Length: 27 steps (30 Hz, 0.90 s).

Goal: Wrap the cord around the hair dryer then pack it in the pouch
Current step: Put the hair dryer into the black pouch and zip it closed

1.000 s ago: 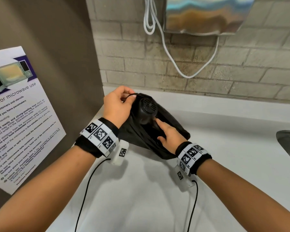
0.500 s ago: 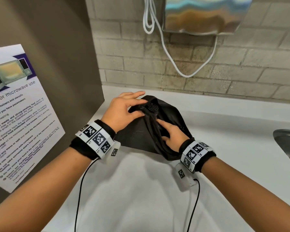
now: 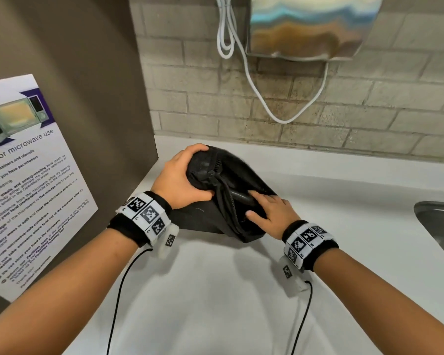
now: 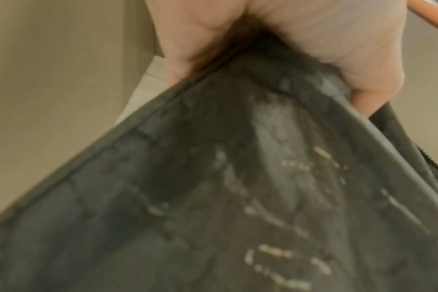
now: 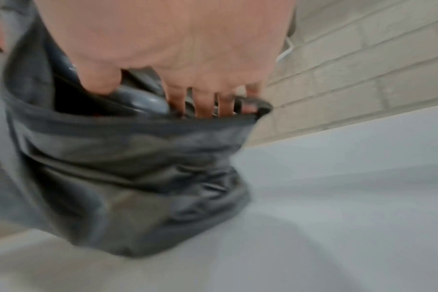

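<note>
the packing step is in hand, and by the look of it nearly done. the black pouch [image 3: 215,213] sits on the white tabletop [image 3: 318,201], close to the brown side wall [image 3: 87,73], and the hair dryer [image 3: 239,197] is mostly down inside it: only a dark, glossy stretch of its body shows through the open zip mouth. the cord itself cannot be made out, so whether its wrap is tidy is not something these views settle.

the left hand [image 3: 180,180] is curled round the far end of the pouch, fingers over the top and thumb on the near side, gripping fabric over the bulge beneath. the right hand [image 3: 272,213] is at the near end of the pouch mouth: its forefinger lies straight and presses on the exposed dryer, while the right wrist view shows the other fingers [image 5: 203,102] reaching down inside the rim and the thumb on the dryer's body.

the next move likely calls for seating the dryer fully below the zip line, then drawing both edges of the mouth together. the left hand's grip should steady the pouch so the soft fabric doesn't bunch into the zip.
</note>
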Each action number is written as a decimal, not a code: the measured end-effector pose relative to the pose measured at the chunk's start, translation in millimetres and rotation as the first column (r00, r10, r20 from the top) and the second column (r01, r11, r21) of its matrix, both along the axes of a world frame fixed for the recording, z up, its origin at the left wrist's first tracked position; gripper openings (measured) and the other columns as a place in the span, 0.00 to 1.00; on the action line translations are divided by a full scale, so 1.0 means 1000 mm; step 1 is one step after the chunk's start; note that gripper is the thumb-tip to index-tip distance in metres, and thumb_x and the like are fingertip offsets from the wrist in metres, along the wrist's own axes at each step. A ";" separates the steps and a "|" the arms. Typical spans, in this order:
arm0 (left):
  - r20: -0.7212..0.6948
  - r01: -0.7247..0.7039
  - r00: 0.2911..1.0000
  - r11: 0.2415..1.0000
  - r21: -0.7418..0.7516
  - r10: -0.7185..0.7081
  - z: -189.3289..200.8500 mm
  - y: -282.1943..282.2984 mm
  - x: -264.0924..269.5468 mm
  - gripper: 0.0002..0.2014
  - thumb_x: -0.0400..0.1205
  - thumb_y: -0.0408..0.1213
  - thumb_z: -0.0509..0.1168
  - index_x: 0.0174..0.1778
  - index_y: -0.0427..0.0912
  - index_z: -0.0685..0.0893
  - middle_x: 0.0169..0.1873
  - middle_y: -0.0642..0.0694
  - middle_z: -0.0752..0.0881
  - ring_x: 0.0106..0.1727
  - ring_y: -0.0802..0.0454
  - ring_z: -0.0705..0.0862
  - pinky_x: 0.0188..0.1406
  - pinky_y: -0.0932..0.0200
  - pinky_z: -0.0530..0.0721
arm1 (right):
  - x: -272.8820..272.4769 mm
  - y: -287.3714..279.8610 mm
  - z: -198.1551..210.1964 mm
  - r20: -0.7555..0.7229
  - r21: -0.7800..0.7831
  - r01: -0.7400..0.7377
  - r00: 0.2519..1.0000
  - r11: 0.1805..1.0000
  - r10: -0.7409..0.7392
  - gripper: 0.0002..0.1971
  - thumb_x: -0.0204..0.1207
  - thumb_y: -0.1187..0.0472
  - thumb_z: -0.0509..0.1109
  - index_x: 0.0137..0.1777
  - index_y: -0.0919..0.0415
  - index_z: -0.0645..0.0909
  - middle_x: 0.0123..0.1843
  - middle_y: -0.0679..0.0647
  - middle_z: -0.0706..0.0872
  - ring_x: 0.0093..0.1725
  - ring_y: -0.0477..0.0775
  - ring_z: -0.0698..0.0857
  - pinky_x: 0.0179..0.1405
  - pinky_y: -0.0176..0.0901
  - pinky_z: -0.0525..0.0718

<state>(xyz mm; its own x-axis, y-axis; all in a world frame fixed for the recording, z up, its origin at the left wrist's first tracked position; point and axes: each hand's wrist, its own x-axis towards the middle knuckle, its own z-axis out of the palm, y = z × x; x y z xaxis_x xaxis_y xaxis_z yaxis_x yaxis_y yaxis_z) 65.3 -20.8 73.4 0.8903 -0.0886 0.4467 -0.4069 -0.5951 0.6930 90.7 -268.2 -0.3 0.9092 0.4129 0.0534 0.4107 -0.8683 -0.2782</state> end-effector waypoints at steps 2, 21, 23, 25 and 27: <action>-0.002 -0.027 1.000 1.000 -0.001 0.027 -0.001 0.010 0.001 0.40 0.57 0.33 0.80 0.63 0.59 0.72 0.56 0.51 0.82 0.57 0.56 0.81 0.59 0.72 0.75 | 0.001 -0.016 -0.006 0.042 -0.148 -0.022 0.999 0.989 0.028 0.47 0.60 0.28 0.34 0.77 0.50 0.62 0.76 0.50 0.71 0.75 0.54 0.67 0.76 0.47 0.57; -0.082 0.032 0.996 0.984 -0.176 -0.047 -0.029 0.040 0.003 0.40 0.58 0.23 0.80 0.56 0.63 0.70 0.52 0.61 0.81 0.49 0.77 0.80 0.50 0.84 0.72 | -0.001 -0.023 0.065 0.365 -0.055 0.199 0.916 0.979 -0.165 0.24 0.78 0.58 0.60 0.75 0.54 0.65 0.68 0.54 0.79 0.64 0.56 0.79 0.58 0.51 0.65; -0.097 0.068 0.992 0.981 -0.180 -0.087 -0.031 0.045 0.001 0.41 0.58 0.24 0.80 0.55 0.67 0.70 0.54 0.62 0.80 0.51 0.77 0.80 0.52 0.83 0.73 | 0.001 -0.023 0.073 0.343 -0.150 0.217 0.926 0.965 -0.155 0.23 0.80 0.55 0.58 0.75 0.51 0.63 0.66 0.53 0.81 0.65 0.55 0.77 0.59 0.50 0.63; -0.109 0.096 0.987 0.978 -0.183 -0.117 -0.033 0.048 0.000 0.42 0.58 0.24 0.81 0.54 0.68 0.70 0.54 0.62 0.80 0.52 0.76 0.80 0.53 0.82 0.74 | 0.003 -0.025 0.077 0.348 -0.117 0.215 0.923 0.970 -0.163 0.17 0.81 0.54 0.58 0.69 0.51 0.72 0.63 0.52 0.83 0.65 0.55 0.77 0.58 0.50 0.62; -0.112 0.123 0.983 0.973 -0.197 -0.147 -0.035 0.052 0.000 0.42 0.57 0.26 0.82 0.54 0.70 0.70 0.55 0.63 0.80 0.53 0.75 0.80 0.54 0.80 0.74 | 0.006 -0.025 0.077 0.333 0.076 0.202 0.918 0.976 -0.216 0.13 0.79 0.57 0.63 0.61 0.55 0.81 0.58 0.53 0.86 0.62 0.56 0.80 0.61 0.51 0.64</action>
<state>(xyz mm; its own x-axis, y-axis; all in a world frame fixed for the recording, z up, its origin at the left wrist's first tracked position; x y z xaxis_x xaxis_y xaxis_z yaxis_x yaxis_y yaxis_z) 64.9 30.7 38.1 0.9257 -0.1369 0.3527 -0.3775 -0.3948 0.8376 97.1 -293.2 76.9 0.8999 0.2068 0.3840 0.2965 -0.9358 -0.1909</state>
